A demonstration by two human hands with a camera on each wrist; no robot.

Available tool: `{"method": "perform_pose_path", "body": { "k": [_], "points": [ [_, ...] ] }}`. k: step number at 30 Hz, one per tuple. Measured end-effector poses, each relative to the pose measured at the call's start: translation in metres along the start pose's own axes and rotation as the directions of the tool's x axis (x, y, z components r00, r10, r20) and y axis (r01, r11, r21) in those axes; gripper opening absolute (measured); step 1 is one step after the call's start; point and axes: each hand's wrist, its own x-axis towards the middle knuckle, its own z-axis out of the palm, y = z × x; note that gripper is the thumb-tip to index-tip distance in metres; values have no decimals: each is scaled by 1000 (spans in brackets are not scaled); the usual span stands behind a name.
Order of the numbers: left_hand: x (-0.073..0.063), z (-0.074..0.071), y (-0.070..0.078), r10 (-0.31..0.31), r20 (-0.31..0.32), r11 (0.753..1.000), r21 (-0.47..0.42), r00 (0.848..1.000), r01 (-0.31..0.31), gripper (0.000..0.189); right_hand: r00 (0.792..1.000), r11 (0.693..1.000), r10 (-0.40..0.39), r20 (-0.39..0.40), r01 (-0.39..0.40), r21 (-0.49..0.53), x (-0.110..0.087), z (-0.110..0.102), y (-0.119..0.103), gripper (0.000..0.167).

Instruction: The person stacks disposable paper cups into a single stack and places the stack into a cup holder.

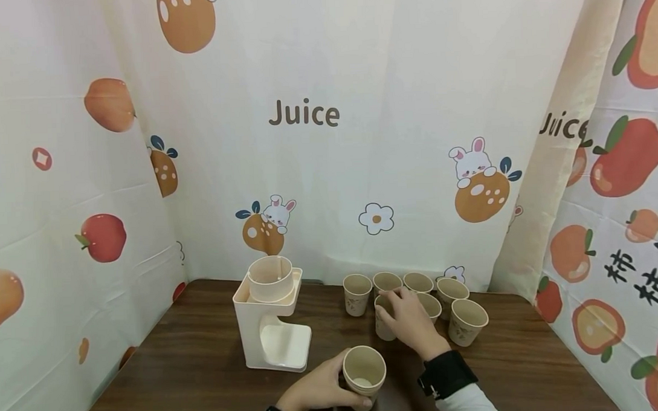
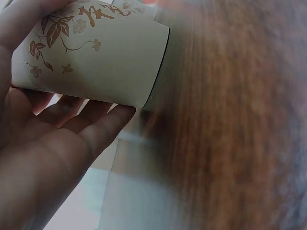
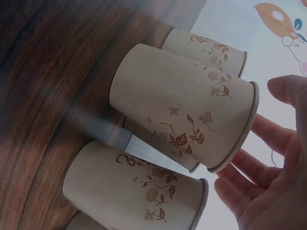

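Observation:
My left hand (image 1: 327, 384) grips a beige paper cup (image 1: 364, 369) near the table's front edge, mouth up. In the left wrist view, brown leaf and flower prints mark this cup (image 2: 96, 62), and my fingers curl along its side. Over the group of cups is my right hand (image 1: 412, 323), its fingers at the rim of a front cup (image 1: 384, 324). From the right wrist, that cup (image 3: 182, 105) stands on the table, with the thumb apart from it and the other fingers beside its rim. Whether they touch it I cannot tell.
Several more paper cups (image 1: 357, 295) stand at the back right, one of them a cup (image 1: 467, 323) right of my hand. To the left is a cream appliance (image 1: 252, 329) with a round top container (image 1: 270, 280). Printed curtains (image 1: 328, 187) enclose the wooden table (image 1: 193, 355).

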Motion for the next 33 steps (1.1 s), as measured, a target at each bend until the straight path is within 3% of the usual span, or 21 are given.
{"method": "perform_pose_path", "body": {
  "k": [10,20,25,33],
  "points": [
    [0,0,1,10,9,1000,3,1000,-10,69,998,997,14,66,-8,-79,3,2,0,38],
    [0,0,2,11,7,1000,-3,1000,-11,68,995,997,5,104,3,-77,2,-5,-5,37],
    [0,0,2,12,11,1000,-2,1000,-12,69,985,999,-17,171,21,-25,1,-14,-8,39],
    [-1,-1,3,0,19,1000,-9,1000,0,67,952,996,-52,301,29,81,-6,-30,-8,45]
  ]
}}
